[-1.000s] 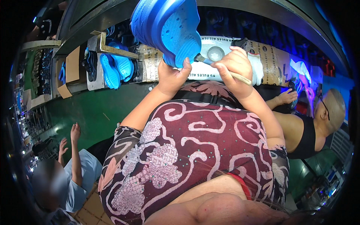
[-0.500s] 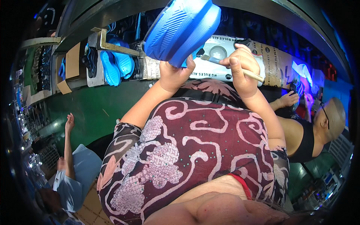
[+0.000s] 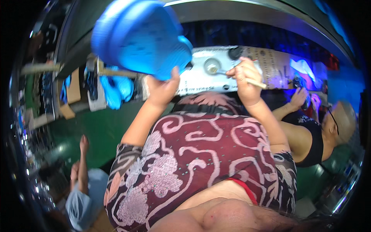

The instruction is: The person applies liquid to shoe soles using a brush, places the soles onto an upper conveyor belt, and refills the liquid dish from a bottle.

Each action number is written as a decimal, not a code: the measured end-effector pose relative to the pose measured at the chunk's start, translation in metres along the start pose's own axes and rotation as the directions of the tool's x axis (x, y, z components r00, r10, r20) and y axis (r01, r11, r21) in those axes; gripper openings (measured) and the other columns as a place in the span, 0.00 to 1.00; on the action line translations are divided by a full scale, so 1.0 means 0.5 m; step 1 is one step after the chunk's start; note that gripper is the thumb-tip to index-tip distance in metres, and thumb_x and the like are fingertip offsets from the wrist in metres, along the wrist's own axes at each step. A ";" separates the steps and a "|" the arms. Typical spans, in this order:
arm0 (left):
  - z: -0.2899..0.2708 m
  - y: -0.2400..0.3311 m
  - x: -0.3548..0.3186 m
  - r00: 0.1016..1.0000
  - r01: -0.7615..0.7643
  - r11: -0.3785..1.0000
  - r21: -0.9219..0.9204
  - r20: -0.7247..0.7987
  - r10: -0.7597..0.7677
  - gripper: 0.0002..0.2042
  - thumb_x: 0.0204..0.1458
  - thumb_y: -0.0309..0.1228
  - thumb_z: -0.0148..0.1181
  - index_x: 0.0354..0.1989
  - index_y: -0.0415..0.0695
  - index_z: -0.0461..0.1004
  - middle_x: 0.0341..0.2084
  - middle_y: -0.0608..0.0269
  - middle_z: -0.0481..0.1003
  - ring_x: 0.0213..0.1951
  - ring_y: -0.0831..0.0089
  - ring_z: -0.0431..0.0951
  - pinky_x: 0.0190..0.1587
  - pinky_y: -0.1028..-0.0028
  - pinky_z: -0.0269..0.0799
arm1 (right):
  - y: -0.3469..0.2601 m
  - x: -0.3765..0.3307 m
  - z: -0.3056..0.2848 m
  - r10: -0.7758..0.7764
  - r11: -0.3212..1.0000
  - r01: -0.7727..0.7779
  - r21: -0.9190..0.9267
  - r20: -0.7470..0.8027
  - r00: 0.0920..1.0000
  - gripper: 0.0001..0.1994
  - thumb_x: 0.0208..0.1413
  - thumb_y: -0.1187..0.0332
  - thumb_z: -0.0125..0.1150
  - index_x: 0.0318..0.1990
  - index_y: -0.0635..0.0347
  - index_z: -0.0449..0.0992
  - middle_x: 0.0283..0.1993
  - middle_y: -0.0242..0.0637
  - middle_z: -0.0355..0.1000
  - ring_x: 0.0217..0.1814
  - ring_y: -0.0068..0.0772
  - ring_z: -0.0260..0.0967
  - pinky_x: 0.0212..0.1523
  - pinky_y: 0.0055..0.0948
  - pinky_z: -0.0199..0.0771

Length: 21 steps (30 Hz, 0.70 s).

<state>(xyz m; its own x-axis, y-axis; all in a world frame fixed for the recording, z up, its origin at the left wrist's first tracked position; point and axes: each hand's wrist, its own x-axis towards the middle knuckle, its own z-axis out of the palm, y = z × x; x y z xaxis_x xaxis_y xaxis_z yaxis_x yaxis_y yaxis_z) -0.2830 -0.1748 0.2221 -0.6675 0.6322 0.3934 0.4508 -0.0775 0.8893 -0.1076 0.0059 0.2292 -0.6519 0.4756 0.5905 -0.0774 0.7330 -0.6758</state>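
My left hand (image 3: 162,91) is closed on the lower end of a bright blue foam clog (image 3: 143,42), held raised and tilted above the bench edge. The clog's dotted inner side faces me, its outline smeared by motion. Between my right fingers sits a thin brush with a pale wooden handle (image 3: 256,83); my right hand (image 3: 247,79) is closed around it. The bristle end reaches into a round shallow dish (image 3: 212,66) on the printed white wrapping (image 3: 201,85). Beside the dish, near my right hand, lies a small black object (image 3: 235,53) that I cannot make out.
Blue slippers (image 3: 112,92) stand left of my left arm, near an open cardboard box (image 3: 72,91). A metal beam (image 3: 232,11) crosses overhead. One co-worker (image 3: 317,135) sits at my right; another person in light blue (image 3: 87,193) is at the lower left.
My left hand has moved left with the clog and turned it, so its inner side shows instead of the ridged outside. The brush tip has moved from near the clog into the dish.
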 end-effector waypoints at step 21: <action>0.316 0.115 0.406 0.606 0.790 -0.040 -0.612 0.789 -0.101 0.32 0.59 0.41 0.47 0.64 0.39 0.40 0.46 0.30 0.67 0.45 0.48 0.75 0.45 0.67 0.77 | 0.038 -0.095 -0.055 0.608 0.792 -0.587 0.170 -0.130 0.783 0.17 0.61 0.66 0.48 0.24 0.67 0.76 0.22 0.35 0.69 0.23 0.22 0.64 0.28 0.23 0.64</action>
<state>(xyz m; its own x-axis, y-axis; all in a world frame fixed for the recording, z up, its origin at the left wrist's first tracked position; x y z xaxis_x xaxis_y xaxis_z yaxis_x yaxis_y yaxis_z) -0.2991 0.0707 0.3161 0.0181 0.9992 -0.0352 -0.9079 0.0312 0.4181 -0.0573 0.0105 0.2003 -0.4592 0.8816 0.1088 0.1933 0.2187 -0.9564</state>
